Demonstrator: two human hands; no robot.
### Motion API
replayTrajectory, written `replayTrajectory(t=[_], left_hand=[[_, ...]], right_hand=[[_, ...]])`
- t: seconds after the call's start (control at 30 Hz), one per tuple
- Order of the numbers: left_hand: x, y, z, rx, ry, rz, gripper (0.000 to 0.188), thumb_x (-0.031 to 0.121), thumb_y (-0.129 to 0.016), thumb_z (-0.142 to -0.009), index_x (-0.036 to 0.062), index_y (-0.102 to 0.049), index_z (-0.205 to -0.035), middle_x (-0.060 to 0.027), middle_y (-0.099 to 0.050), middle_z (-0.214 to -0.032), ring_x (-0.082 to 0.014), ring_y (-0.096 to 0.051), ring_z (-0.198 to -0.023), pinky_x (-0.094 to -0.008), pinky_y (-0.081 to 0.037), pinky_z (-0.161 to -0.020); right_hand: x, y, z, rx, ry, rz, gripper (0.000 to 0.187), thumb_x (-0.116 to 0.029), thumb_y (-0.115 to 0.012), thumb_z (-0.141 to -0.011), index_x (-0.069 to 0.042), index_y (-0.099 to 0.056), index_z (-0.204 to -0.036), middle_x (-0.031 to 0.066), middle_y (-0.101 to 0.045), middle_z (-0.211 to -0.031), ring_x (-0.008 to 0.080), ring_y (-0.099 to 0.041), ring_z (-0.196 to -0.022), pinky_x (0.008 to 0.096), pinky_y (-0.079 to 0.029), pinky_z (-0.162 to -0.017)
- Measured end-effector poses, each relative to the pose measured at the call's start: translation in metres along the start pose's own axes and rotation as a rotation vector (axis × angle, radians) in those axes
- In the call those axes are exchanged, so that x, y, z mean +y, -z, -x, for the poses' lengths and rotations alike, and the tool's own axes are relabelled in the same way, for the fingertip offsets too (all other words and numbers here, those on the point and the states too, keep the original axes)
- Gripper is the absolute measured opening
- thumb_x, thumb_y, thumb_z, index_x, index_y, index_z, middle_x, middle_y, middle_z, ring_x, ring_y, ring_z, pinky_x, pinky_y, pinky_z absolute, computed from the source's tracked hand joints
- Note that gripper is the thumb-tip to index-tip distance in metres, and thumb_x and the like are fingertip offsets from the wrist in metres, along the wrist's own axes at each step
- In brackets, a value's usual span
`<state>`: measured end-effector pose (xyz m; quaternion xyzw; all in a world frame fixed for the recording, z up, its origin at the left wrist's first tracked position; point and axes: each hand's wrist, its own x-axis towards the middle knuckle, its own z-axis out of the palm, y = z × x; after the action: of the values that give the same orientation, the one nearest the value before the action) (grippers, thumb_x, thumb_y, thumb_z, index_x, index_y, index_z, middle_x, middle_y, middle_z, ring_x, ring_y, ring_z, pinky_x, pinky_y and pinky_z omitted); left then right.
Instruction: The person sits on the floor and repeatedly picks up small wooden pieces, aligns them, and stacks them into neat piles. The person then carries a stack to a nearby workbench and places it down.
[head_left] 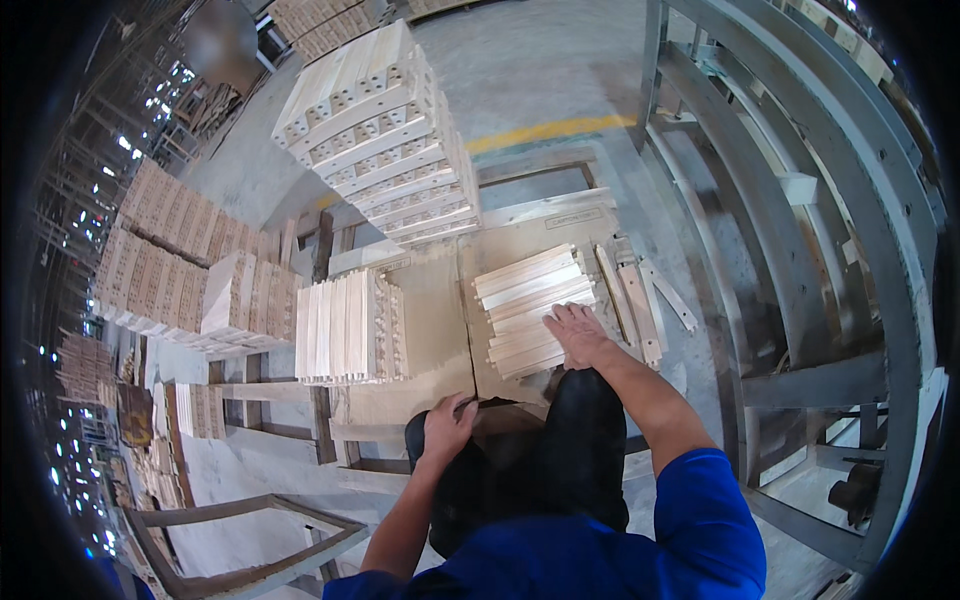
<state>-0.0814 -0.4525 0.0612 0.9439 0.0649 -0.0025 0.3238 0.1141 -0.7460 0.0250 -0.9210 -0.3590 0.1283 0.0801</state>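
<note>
well, right hand (580, 337) rests on wooden strips (527, 303); left hand (449, 427) by knee (416, 433); grips apart

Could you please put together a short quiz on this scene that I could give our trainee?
1. True or false: the left hand is resting on the nearby pile of pale wooden strips.

2. Multiple choice: what does that pile rest on?
A) a blue cloth
B) brown cardboard
C) a glass plate

3. Fill in the gap, left or right: in the picture, the tall stack of wood stands to the ____ of the big grey frame.

Key:
1. False: the right hand is on the pile, and the left one is apart from it.
2. B, brown cardboard.
3. left
</note>
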Motion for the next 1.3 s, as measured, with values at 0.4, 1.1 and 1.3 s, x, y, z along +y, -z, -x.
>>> replayTrajectory(t=[0.4, 1.1, 1.3], left_hand=[[0.0, -0.082, -0.101, -0.075, 0.037, 0.022, 0.035, 0.027, -0.071, -0.095, 0.0039, -0.07, -0.121, -0.0205, -0.073, -0.113, -0.0408, -0.068, -0.111, -0.0485, -0.054, -0.099], [-0.004, -0.124, -0.12, 0.066, 0.159, 0.106, 0.052, 0.019, -0.064, -0.099, 0.0054, -0.053, -0.148, -0.024, -0.062, -0.129, -0.0376, -0.065, -0.107, -0.0459, -0.054, -0.096], [-0.014, -0.119, -0.116, 0.042, 0.231, 0.249, 0.049, 0.019, -0.064, -0.1, 0.0047, -0.057, -0.146, -0.0246, -0.064, -0.134, -0.0381, -0.068, -0.112, -0.0448, -0.055, -0.098]], right_hand=[[0.018, 0.008, -0.009, -0.06, 0.116, 0.072, 0.118, -0.044, -0.097, -0.057, -0.014, -0.043, -0.157, 0.0202, -0.042, -0.153, 0.0418, -0.042, -0.14, 0.055, -0.035, -0.116], [0.043, 0.0, -0.014, -0.111, 0.179, 0.088, 0.112, -0.048, -0.09, -0.065, -0.015, -0.041, -0.16, 0.0305, -0.034, -0.16, 0.0481, -0.035, -0.148, 0.0574, -0.03, -0.121], [0.039, 0.006, -0.016, -0.133, 0.195, 0.109, 0.112, -0.046, -0.093, -0.065, -0.014, -0.041, -0.159, 0.0303, -0.034, -0.16, 0.0485, -0.034, -0.149, 0.0596, -0.027, -0.124]])
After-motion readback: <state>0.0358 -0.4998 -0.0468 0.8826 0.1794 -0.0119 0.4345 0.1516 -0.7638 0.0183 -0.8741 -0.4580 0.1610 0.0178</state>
